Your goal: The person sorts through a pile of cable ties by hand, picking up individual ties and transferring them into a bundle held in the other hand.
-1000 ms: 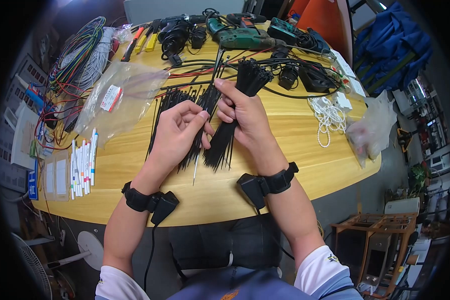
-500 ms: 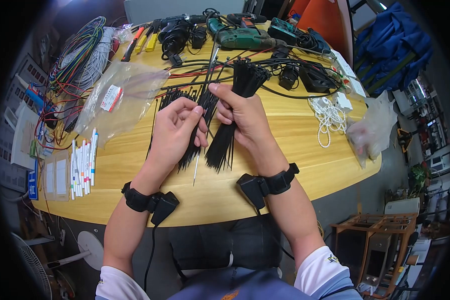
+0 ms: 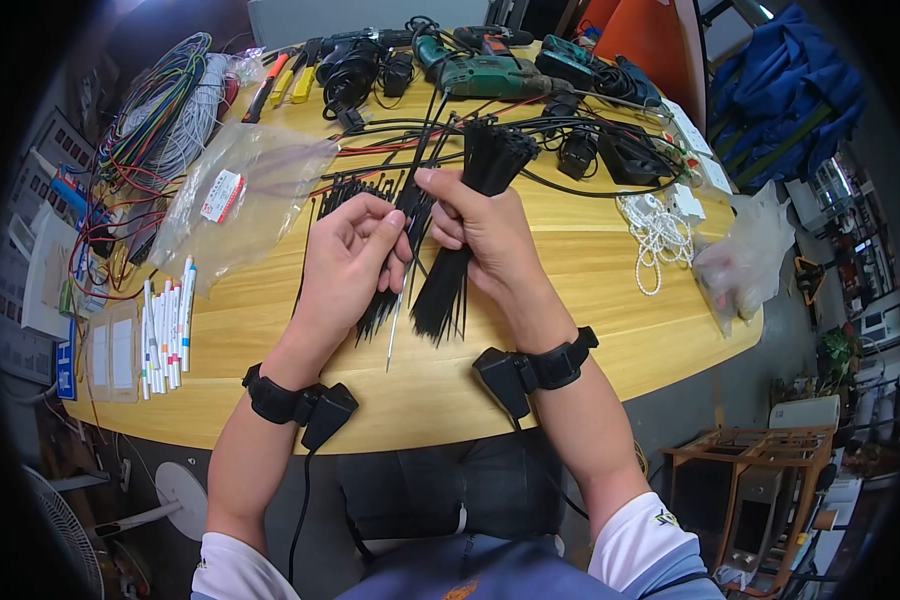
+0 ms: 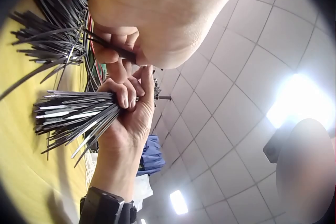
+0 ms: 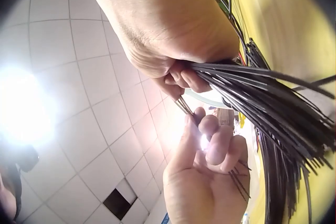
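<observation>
A yellow wooden table (image 3: 590, 290) fills the middle of the head view. At its upper left lies a coil of coloured wires (image 3: 160, 110), and just right of that a clear bag (image 3: 245, 175). Drills (image 3: 480, 72) and black cables sit along the top edge. White pens (image 3: 167, 320) lie in a row at the left.

At centre frame, above the table, the right hand (image 3: 490, 235) has its fingers curled round a thick bundle (image 3: 440, 290) of black zip ties, which stands nearly upright. Touching it on the left, the left hand (image 3: 350, 265) pinches a few ties (image 3: 394, 330) between thumb and fingertips, with more black ties under its palm. Loose ties (image 3: 345, 190) lie on the table just above the left hand.
</observation>
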Tool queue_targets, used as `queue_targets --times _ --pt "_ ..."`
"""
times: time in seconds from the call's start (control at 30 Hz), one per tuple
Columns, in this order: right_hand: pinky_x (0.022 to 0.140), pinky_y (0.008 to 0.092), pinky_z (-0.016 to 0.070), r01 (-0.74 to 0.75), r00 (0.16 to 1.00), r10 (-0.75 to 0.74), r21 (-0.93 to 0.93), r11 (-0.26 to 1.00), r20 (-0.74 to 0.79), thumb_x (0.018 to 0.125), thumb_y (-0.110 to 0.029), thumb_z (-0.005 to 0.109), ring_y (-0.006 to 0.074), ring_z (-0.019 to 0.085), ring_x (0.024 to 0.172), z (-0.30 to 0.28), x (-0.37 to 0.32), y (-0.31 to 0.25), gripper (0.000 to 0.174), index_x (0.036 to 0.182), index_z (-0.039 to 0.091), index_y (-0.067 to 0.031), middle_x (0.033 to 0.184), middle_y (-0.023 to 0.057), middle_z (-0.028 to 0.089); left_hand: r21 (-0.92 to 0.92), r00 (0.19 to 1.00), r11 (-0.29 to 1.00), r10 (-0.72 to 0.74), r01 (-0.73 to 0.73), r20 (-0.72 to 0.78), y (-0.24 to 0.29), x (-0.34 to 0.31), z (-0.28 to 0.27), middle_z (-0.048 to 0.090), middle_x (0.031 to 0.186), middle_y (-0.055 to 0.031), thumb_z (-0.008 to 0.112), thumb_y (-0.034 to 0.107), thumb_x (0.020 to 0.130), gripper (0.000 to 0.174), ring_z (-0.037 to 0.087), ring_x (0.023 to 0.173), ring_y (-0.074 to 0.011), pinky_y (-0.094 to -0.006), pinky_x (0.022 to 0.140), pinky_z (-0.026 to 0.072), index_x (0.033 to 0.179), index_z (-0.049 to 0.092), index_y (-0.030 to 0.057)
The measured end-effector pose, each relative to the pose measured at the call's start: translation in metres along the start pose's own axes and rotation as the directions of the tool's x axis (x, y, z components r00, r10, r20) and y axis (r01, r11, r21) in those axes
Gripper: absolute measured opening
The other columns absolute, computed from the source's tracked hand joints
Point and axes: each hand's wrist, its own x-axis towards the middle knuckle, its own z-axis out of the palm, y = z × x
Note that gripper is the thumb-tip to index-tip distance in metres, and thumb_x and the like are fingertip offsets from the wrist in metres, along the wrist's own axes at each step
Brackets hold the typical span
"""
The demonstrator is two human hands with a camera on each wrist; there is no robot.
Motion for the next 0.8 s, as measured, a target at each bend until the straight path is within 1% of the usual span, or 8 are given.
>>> queue_targets --times 0.13,0.23,0.63,0.8 --pt "0.042 0.0215 0.0286 0.051 0.999 -0.05 0.072 0.996 -0.02 0.084 -0.01 0.075 0.0032 0.038 0.044 -0.0019 0.0007 -0.0017 0.017 0.088 0.063 0.0006 0.057 -0.0058 0.046 -0.008 1.0 1.0 -0.009 0.009 0.009 -0.0003 -0.0005 -0.0008 0.061 0.07 -0.0047 0.055 0.012 0.099 0.013 0.057 0.049 -0.0085 -0.0193 0.043 0.0378 0.095 0.057 -0.0007" --pt "0.042 0.0214 0.0286 0.063 0.998 -0.06 0.1 0.993 -0.026 0.084 -0.009 0.075 0.0029 0.039 0.045 -0.0011 0.0004 -0.0038 0.016 0.09 0.063 0.0005 0.06 -0.0057 0.047 -0.004 1.0 1.0 -0.016 0.016 0.016 0.0003 -0.0009 -0.0009 0.061 0.07 -0.005 0.056 0.011 0.099 0.013 0.057 0.049 -0.0085 -0.0193 0.042 0.0379 0.097 0.057 -0.0015" --pt "0.042 0.0208 0.0292 0.06 0.998 -0.059 0.108 0.992 -0.009 0.085 -0.011 0.076 0.0026 0.039 0.045 0.0004 -0.0005 -0.0043 0.02 0.094 0.064 0.0023 0.062 -0.0055 0.048 0.025 1.0 1.0 -0.018 0.018 0.011 0.0004 -0.0008 -0.0007 0.062 0.07 -0.0037 0.06 0.011 0.097 0.012 0.053 0.048 -0.0064 -0.0184 0.043 0.0347 0.098 0.06 -0.0007" --pt "0.042 0.0209 0.0291 0.072 0.997 -0.071 0.116 0.991 -0.019 0.087 -0.013 0.075 0.003 0.039 0.044 -0.0031 0.0022 -0.0014 0.018 0.089 0.062 -0.001 0.062 -0.0053 0.047 0.022 1.0 1.0 -0.007 0.007 -0.001 0.0009 -0.001 0.0001 0.063 0.071 -0.0039 0.062 0.01 0.096 0.011 0.053 0.048 -0.0059 -0.0184 0.043 0.035 0.098 0.061 -0.0012"
